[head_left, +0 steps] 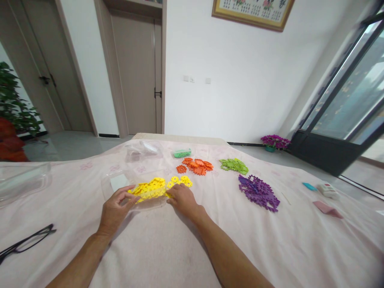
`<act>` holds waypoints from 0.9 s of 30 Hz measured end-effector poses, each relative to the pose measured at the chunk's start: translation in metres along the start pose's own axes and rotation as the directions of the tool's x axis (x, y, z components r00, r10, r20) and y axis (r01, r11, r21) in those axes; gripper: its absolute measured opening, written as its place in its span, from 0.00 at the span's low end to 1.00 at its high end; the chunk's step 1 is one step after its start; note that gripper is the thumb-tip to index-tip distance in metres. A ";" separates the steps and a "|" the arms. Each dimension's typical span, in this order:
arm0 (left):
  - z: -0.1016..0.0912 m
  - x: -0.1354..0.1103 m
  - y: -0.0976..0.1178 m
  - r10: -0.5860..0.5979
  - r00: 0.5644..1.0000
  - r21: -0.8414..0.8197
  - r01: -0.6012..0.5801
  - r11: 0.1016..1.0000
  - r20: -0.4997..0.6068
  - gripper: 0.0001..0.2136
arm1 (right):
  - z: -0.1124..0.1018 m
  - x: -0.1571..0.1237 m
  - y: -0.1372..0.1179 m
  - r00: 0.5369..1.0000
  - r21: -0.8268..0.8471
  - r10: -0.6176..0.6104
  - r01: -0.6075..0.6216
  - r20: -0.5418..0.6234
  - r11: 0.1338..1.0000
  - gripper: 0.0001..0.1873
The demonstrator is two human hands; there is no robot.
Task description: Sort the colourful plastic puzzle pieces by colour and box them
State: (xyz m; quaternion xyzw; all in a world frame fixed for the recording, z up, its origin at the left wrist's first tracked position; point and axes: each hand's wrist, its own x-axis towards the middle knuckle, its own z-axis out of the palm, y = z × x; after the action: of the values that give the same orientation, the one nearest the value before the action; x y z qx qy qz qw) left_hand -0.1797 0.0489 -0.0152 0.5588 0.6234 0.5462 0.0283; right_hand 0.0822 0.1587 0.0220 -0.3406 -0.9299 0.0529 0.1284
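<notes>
A clear plastic box (154, 205) filled with a heap of yellow gear-shaped pieces (150, 189) sits on the table in front of me. My left hand (117, 203) grips the box's left end, thumb in front and fingers behind. At the right end, my right hand (182, 199) has its fingers curled down, with a bit of yellow showing under the fingertips. Just beyond that hand lie several loose yellow flower-like pieces (186, 181). The fingers partly hide both ends of the box.
Orange gears (198, 166), light green pieces (234, 165) and purple pieces (258, 193) lie in piles. A box of green pieces (182, 153) stands behind. Clear containers (27, 180) and glasses (30, 240) are left; a white box (328, 191) and pink cloth (327, 209) right.
</notes>
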 end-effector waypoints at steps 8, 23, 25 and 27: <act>0.000 0.000 0.010 -0.002 1.000 0.019 0.002 1.000 0.026 0.18 | 0.000 0.002 -0.001 0.984 -0.078 0.178 -0.178 -0.017 0.981 0.14; 0.007 -0.001 0.017 0.161 0.966 0.035 -0.172 0.985 0.204 0.16 | -0.004 0.018 0.013 0.894 0.823 0.420 -0.117 -0.156 0.555 0.15; 0.007 -0.001 0.017 0.162 0.966 0.026 -0.170 0.985 0.200 0.16 | 0.000 0.018 0.018 0.866 0.822 0.470 -0.138 -0.171 0.553 0.17; 0.008 -0.002 0.017 0.156 0.968 0.018 -0.163 0.986 0.194 0.16 | 0.003 0.014 0.032 0.815 0.734 0.537 -0.225 -0.219 0.641 0.17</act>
State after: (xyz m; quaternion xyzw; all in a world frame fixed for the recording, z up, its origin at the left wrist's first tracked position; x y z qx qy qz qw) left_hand -0.1630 0.0491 -0.0073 0.6577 0.5799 0.4796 0.0349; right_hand 0.0907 0.1921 0.0160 -0.4653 -0.6980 0.3405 0.4247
